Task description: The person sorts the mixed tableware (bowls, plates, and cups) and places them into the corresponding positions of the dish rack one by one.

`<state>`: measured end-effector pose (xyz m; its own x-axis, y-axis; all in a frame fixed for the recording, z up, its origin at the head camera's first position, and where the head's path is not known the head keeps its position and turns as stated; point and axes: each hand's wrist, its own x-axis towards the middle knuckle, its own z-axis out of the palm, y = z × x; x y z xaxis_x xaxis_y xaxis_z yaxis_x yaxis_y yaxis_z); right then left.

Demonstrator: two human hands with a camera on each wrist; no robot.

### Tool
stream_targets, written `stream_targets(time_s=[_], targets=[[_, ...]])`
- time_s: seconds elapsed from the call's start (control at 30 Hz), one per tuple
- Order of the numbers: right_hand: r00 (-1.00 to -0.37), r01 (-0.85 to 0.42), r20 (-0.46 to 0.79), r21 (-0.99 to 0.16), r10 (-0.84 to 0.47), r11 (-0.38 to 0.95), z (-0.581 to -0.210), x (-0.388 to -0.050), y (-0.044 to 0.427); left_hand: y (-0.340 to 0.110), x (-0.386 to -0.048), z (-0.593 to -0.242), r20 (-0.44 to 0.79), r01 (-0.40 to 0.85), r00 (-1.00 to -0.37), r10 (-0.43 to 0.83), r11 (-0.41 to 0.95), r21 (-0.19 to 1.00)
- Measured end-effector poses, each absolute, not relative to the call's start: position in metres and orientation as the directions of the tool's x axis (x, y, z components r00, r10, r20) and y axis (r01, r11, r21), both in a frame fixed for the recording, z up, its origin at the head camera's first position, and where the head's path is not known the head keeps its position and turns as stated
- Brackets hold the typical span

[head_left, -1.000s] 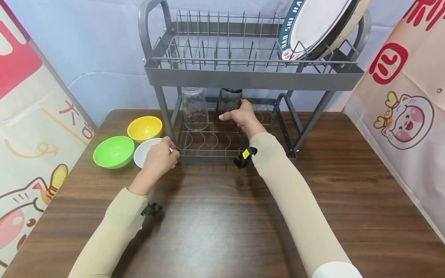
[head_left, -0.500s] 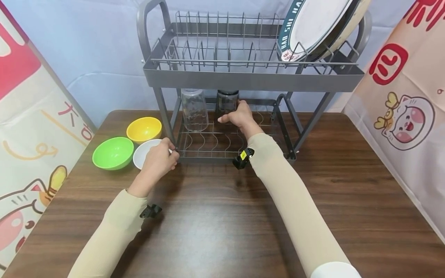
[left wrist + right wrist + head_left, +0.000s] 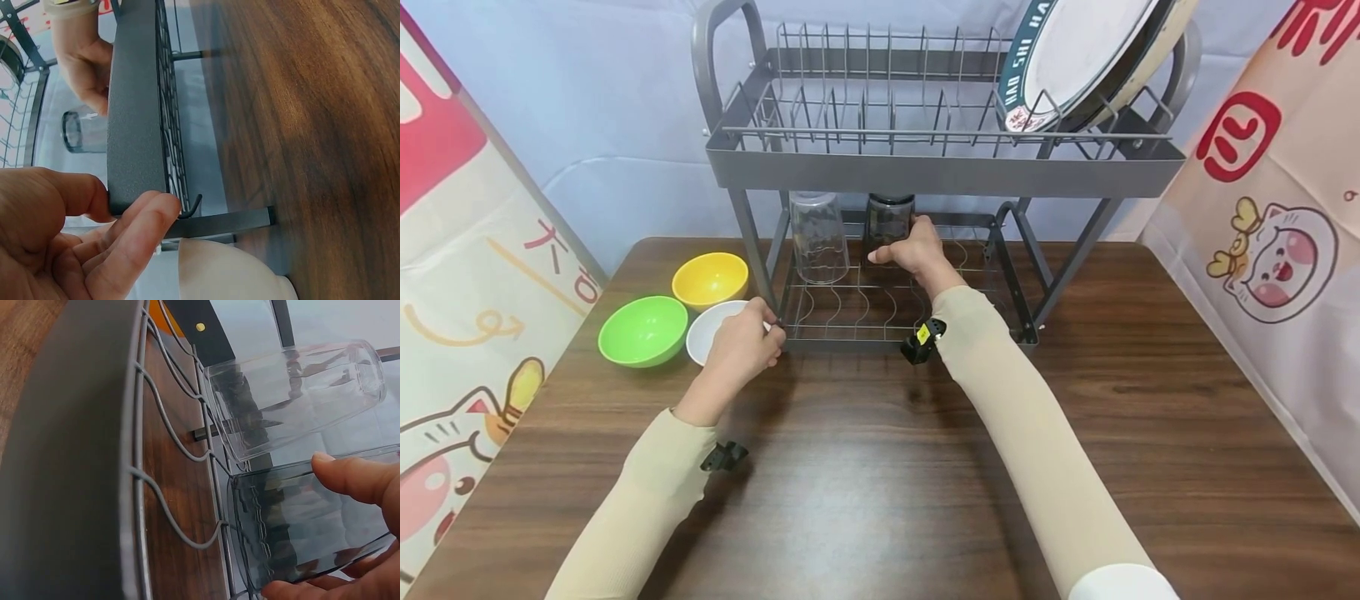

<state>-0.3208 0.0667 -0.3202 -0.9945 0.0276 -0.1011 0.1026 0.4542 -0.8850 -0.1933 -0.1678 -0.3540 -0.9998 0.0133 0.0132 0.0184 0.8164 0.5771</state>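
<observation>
In the head view, my right hand (image 3: 916, 252) holds a dark tinted glass (image 3: 891, 218) standing mouth down on the lower tier of a grey dish rack (image 3: 940, 177). In the right wrist view the thumb and fingers lie on opposite sides of this dark glass (image 3: 306, 519), its rim at the wires. Beside it, slightly apart, a clear glass (image 3: 820, 242) stands upside down. At the lower tier's front left corner, my left hand (image 3: 741, 342) pinches the rack's edge between thumb and fingers, as the left wrist view shows at the frame (image 3: 134, 125).
A white bowl (image 3: 702, 333) stands right behind the left hand, beside a green bowl (image 3: 643, 332) and a yellow bowl (image 3: 711, 279). A large plate-like dish (image 3: 1075, 62) leans in the upper tier at right. The upper tier overhangs the glasses. Wooden table (image 3: 865, 475) stretches in front.
Since one second ago, the dark glass has shifted slightly left and lower and looks straighter, the right hand moving with it. The left hand keeps its grip on the rack.
</observation>
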Motion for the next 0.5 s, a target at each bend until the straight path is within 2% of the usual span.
stream_targets(time_s=[0.5], targets=[[-0.994, 0.095, -0.105, -0.867, 0.007, 0.489, -0.3202, -0.3213, 0.0674, -0.1675, -0.1913, -0.3524, 0.018, 0.019, -1.000, 0.010, 0.820, 0.572]])
